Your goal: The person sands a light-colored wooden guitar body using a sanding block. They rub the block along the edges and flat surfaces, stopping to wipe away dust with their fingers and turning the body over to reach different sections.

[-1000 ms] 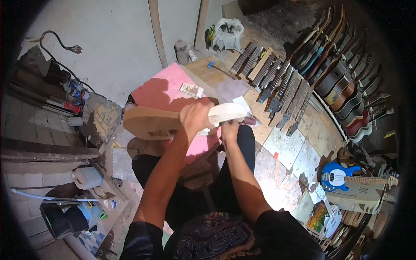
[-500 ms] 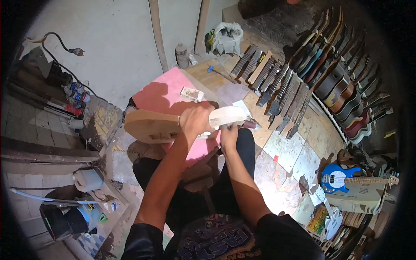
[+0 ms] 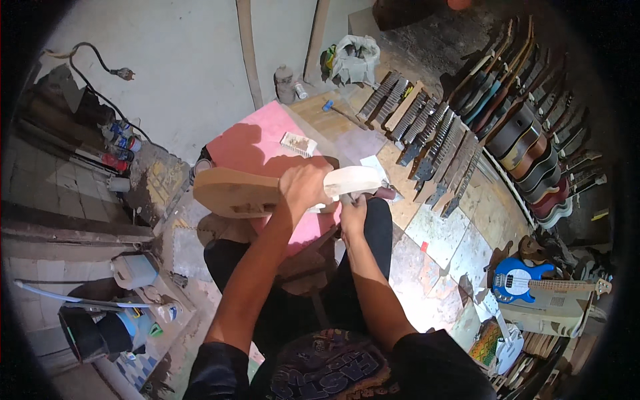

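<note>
A bare wooden guitar body (image 3: 230,190) stands on edge across my lap, brown at its left part and pale at its right end. My left hand (image 3: 303,187) is wrapped over its middle and grips it. My right hand (image 3: 353,212) is closed under the pale right end, its fingers bent; what they hold is partly hidden, and a small greyish patch shows at the fingertips. Just right of these fingers lies a reddish-brown rolled piece (image 3: 385,193). Beneath the body spreads a pink foam sheet (image 3: 257,133), with a white brush-like block (image 3: 299,143) on it.
Several fretted guitar necks (image 3: 427,127) lie in a row at the back right. Finished guitars (image 3: 523,143) hang beyond them. A blue bass guitar (image 3: 517,280) lies at the right. A blue-headed hammer (image 3: 328,105) and a white bag (image 3: 357,59) are at the back.
The whole view has shifted slightly. The guitar body's left part looks tipped a little, and its pale end sits slightly lower. Both hands keep their places on it.
</note>
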Tool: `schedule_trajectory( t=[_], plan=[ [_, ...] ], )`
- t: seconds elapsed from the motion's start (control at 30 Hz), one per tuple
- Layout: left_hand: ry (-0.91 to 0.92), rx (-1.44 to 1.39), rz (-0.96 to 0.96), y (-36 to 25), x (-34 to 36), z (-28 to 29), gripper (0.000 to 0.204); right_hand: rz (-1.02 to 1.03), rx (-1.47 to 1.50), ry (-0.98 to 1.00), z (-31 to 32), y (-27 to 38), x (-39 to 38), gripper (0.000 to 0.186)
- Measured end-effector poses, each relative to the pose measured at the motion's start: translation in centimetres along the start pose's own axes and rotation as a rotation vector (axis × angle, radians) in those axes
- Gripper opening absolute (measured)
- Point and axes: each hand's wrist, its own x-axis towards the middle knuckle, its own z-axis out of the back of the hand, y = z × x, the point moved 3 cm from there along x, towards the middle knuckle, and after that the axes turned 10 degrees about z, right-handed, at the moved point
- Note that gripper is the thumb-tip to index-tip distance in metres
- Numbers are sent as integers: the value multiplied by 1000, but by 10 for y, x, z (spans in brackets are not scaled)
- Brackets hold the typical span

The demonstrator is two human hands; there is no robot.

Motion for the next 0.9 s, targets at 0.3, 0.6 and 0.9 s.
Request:
schedule_trajectory(
  t=[0.3,0.6,0.9],
  plan=[
    [8,-30,-8,-12,-7,12,46,-157,4,-30,1,15,-2,25],
    [44,-2,-5,-16,3,2,59,-96,-22,-58,7,18,8,28],
    [19,-9,16,-6,2,-5,55,20,-176,10,2,36,4,35]
  ],
)
